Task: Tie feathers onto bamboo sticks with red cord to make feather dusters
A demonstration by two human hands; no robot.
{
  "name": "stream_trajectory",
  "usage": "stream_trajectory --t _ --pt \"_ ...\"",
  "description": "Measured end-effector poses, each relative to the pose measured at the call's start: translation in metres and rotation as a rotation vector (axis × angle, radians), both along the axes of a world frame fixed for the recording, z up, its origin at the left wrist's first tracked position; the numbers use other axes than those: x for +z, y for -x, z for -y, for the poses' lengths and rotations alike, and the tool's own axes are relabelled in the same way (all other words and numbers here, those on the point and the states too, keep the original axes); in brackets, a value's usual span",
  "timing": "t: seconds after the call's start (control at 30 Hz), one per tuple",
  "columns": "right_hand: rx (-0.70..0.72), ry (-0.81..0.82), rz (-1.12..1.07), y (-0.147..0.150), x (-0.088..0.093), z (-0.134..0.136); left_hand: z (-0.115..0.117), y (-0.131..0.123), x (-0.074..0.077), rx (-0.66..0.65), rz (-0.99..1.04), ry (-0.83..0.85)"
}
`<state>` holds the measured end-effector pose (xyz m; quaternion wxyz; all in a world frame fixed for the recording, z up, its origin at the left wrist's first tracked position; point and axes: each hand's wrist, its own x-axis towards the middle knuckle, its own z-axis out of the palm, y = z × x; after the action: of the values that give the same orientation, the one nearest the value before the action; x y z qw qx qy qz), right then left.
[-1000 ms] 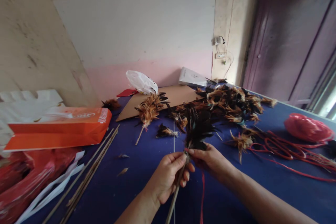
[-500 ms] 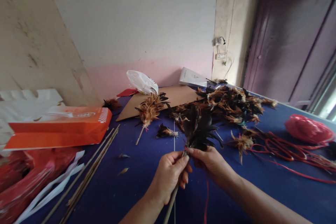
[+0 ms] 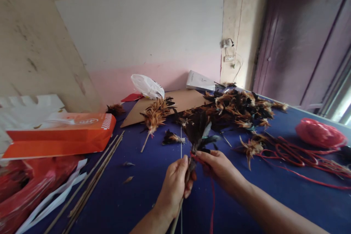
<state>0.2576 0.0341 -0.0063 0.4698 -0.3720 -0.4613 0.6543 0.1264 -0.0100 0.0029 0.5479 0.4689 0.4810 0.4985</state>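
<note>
My left hand (image 3: 174, 182) is wrapped round a thin stick (image 3: 177, 219) just below a tuft of black feathers (image 3: 195, 131) at its upper end. Thumb and fingers of my right hand (image 3: 219, 166) pinch a red string (image 3: 212, 204) where the feathers meet the stick. Turns of red show at that joint, and the string's tail hangs below my right hand. Beyond my hands lies a finished-looking brown feather duster (image 3: 156, 117) with a short bare handle. A small dark feather bunch (image 3: 173, 138) rests near it.
A big heap of brown and black feathers (image 3: 241, 106) covers the table's far right. Red cord (image 3: 296, 155) and a pink plastic bundle (image 3: 319, 132) lie at right. On the left are bare sticks (image 3: 94, 186), an orange bag (image 3: 60, 135) and red plastic (image 3: 35, 186). Cardboard (image 3: 186, 100) lies behind.
The black feather tuft has turned and narrowed in my grip. My left thumb has shifted off the joint, and red string now shows around it. The camera has moved slightly.
</note>
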Motion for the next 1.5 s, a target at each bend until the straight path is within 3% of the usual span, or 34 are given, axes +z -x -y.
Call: stream_trajectory --t 0.2,0.5,0.77,1.07,1.23,1.5 --pt "-0.036 0.021 0.002 0.000 0.000 0.000 0.000 -0.004 -0.002 -0.016 0.002 0.052" --pt "0.082 -0.017 -0.078 -0.002 0.005 0.000 0.005 -0.003 0.001 -0.113 0.066 0.094" --pt "0.054 0.080 -0.078 -0.001 0.010 0.002 0.004 -0.004 -0.004 -0.141 0.077 0.110" --pt "0.163 0.100 -0.216 -0.005 0.009 0.002 0.003 0.000 0.000 -0.197 0.276 0.176" --pt "0.119 0.106 -0.202 -0.004 0.008 0.003 0.000 0.002 -0.001 -0.224 0.323 0.189" --pt "0.036 0.112 -0.188 0.000 -0.005 -0.003 -0.004 0.002 -0.005 -0.145 0.244 0.182"
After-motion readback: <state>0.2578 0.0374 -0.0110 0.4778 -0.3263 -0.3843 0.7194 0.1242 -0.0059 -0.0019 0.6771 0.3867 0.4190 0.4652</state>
